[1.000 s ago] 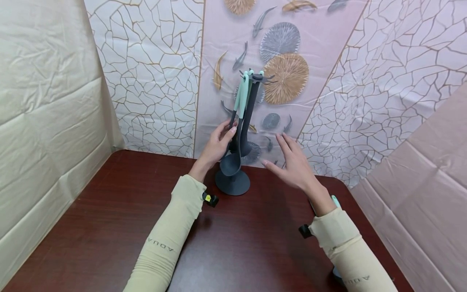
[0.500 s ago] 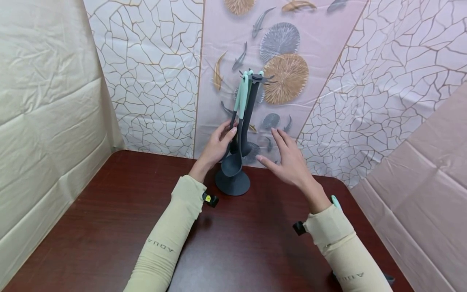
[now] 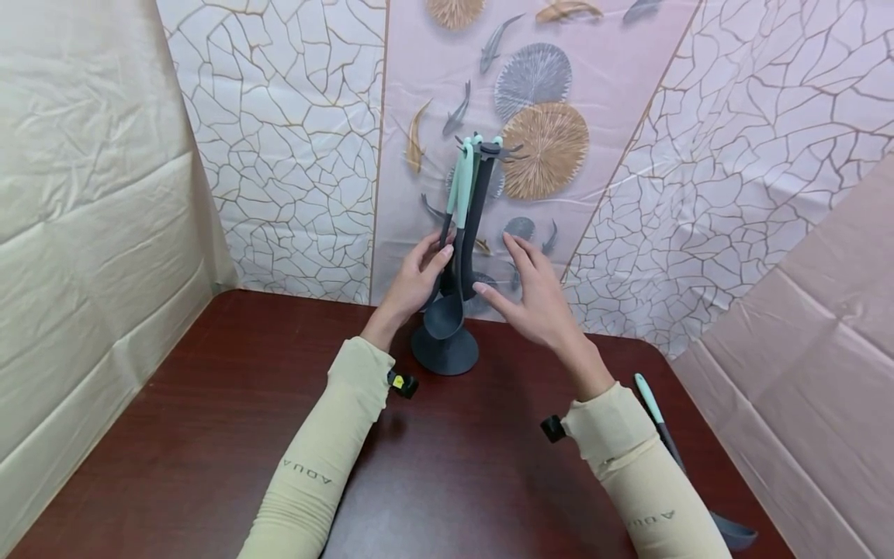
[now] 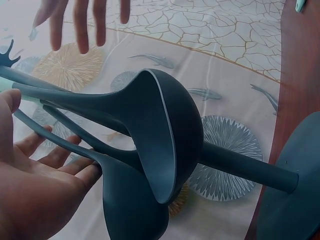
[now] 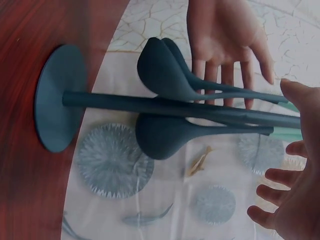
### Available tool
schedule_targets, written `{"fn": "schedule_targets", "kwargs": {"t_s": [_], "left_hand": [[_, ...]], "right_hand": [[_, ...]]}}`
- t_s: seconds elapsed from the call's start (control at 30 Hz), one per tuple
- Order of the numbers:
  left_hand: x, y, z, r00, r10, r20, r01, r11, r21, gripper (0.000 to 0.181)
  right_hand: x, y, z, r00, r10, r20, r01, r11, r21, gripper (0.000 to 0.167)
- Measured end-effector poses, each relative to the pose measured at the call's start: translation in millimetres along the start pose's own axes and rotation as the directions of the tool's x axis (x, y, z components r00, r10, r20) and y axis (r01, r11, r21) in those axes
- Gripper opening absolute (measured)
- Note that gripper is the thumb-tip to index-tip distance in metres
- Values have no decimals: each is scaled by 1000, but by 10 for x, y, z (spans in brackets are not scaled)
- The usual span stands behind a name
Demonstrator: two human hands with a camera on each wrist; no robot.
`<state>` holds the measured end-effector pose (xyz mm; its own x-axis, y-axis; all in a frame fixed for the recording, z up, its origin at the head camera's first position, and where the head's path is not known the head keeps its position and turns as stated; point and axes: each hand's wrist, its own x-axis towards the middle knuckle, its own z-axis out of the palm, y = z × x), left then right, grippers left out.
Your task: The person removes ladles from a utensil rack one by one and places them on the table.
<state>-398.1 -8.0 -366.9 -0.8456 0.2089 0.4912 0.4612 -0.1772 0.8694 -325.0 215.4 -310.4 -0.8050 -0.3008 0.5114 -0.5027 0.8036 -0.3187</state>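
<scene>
A dark grey utensil stand (image 3: 445,357) stands upright near the table's back edge, with several mint-handled utensils hanging from its top hooks. The ladle (image 4: 172,130) hangs in front, and a spoon-like utensil (image 4: 132,205) hangs beside it. My left hand (image 3: 410,283) is at the stand's left side. Its fairly straight fingers touch the dark shafts from behind, without curling round them. Right of the stand is my right hand (image 3: 536,303), fingers spread and holding nothing. In the right wrist view, another rounded utensil head (image 5: 160,137) shows on the other side of the pole (image 5: 110,101).
At the table's right side lies another mint-handled utensil (image 3: 649,396), partly hidden by my right sleeve, with its dark head (image 3: 733,534) near the right edge. The dark red wooden table (image 3: 209,435) meets patterned cloth (image 3: 300,155) behind and at the sides.
My right hand has moved left, closer to the stand, uncovering more of the utensil on the table. My left hand stays in place; the ladle's bowl has shifted slightly.
</scene>
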Motion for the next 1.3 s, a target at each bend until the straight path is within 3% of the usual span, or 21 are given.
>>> {"fn": "schedule_targets", "kwargs": {"t_s": [0.37, 0.67, 1.03, 1.3], "left_hand": [[-5, -3, -11, 1000, 4, 9, -4, 1000, -3, 52], [5, -77, -29, 1000, 19, 11, -19, 1000, 3, 48], [14, -165, -19, 989, 76, -125, -62, 991, 118, 29], [48, -205, 8, 998, 53, -23, -50, 994, 100, 31]], "right_hand": [[122, -189, 67, 988, -9, -155, 24, 995, 96, 79], [190, -261, 101, 983, -10, -186, 38, 989, 146, 77], [191, -273, 138, 984, -22, -176, 53, 983, 175, 74], [207, -297, 106, 984, -27, -176, 56, 985, 164, 75]]}}
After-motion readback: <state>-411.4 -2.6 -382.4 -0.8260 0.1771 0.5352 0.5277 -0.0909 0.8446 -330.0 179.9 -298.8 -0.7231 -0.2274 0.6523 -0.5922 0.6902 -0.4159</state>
